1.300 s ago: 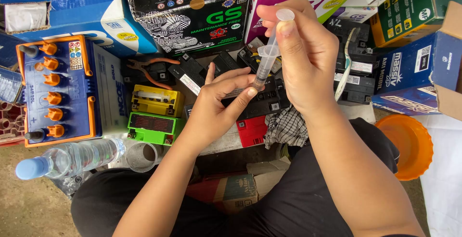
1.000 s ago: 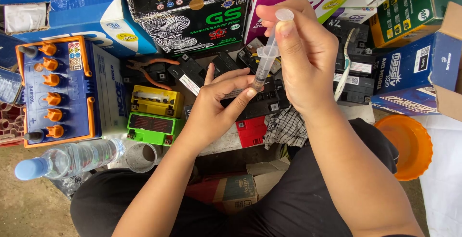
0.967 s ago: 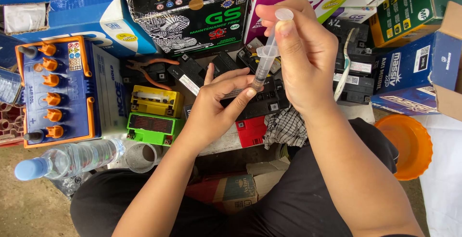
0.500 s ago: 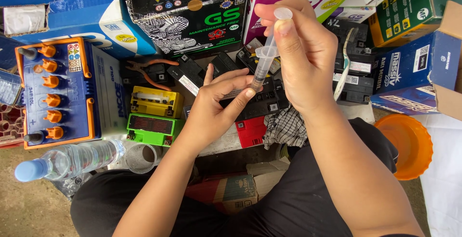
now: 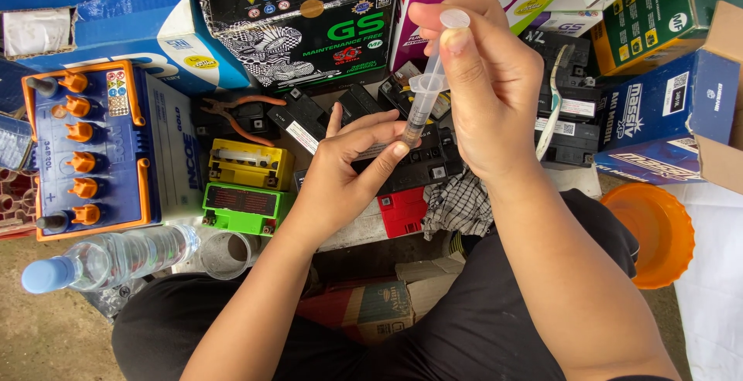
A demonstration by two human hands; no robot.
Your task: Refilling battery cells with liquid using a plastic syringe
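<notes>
Basically nothing has changed since the earlier frames, both hands are parked in the same spot. Nearest the camera are the person's dark trousers, with a plastic water bottle lying at the near left next to a clear cup, and an orange bowl at the near right.

A bit further out, the left hand is curled over a small black battery, fingertips pressing right by the syringe's tip; I can't tell if it actually grips the battery or just steadies it. The right hand is closed around the syringe, which is held nearly upright, its tip down at the battery top, with the thumb on the plunger cap. The plunger looks to be at the same height as before, as far as I can tell.

Left of the hands sit a green battery and a yellow battery, then a big blue battery with orange caps at the far left. Orange-handled pliers lie just beyond. At the far edge there's a row of cardboard boxes.
</notes>
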